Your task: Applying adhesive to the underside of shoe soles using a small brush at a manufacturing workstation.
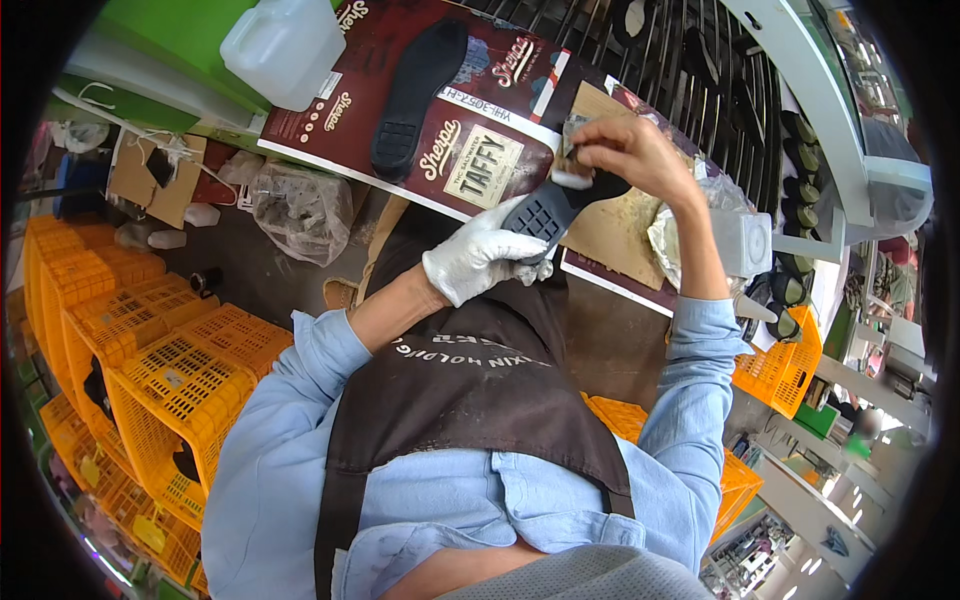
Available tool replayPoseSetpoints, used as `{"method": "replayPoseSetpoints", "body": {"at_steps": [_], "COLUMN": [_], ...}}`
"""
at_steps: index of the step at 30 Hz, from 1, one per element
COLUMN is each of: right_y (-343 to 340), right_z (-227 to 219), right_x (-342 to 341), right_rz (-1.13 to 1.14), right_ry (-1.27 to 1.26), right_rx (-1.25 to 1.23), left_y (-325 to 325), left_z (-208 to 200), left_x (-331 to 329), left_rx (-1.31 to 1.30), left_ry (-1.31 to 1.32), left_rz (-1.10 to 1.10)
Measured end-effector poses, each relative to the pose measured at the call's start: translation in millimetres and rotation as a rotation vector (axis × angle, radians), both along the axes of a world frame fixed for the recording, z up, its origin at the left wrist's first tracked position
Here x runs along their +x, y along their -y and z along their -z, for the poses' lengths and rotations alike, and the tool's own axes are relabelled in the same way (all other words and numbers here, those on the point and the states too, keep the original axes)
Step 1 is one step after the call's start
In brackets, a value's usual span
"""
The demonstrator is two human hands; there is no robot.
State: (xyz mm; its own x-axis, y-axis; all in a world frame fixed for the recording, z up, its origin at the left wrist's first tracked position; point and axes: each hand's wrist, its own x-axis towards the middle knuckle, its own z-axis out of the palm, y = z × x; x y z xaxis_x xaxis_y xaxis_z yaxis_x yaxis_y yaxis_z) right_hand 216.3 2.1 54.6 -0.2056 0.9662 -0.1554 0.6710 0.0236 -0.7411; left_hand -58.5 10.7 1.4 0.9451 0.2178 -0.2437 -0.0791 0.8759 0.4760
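Note:
My left hand (487, 255), in a white glove, is closed round the heel end of a dark shoe sole (545, 215), holding it tilted with its grid-patterned heel showing. Over the far end of that sole, my bare right hand (637, 155) pinches what looks like a small brush (573, 178) with pale bristles. The bristles are at or just above the sole; contact cannot be made out. A second dark shoe sole (415, 100) lies on the printed maroon cardboard (350, 120), beyond my left hand. Brown stained cardboard (615, 240) lies below my right hand.
A translucent plastic jug (282, 50) stands at the back left. Beyond the worktop runs a rack of dark rods (700, 95) with shoe parts on it. A whitish plastic container (745, 243) sits right of my right wrist. Orange crates (190, 370) are stacked at left.

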Motion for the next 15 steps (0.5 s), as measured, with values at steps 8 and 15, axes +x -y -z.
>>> {"method": "replayPoseSetpoints", "body": {"at_steps": [8, 15], "right_y": [3.5, 2.8], "right_z": [-2.8, -5.8], "right_x": [-15.0, -33.0], "right_rz": [-0.097, 0.127], "right_ry": [-0.07, -0.245], "right_rx": [-0.001, -0.007], "left_y": [0.2, 1.3], "left_z": [0.6, 1.8], "left_x": [-0.6, -3.5], "left_rx": [-0.035, -0.008], "left_ry": [0.028, 0.032], "left_rz": [-0.015, -0.05]}}
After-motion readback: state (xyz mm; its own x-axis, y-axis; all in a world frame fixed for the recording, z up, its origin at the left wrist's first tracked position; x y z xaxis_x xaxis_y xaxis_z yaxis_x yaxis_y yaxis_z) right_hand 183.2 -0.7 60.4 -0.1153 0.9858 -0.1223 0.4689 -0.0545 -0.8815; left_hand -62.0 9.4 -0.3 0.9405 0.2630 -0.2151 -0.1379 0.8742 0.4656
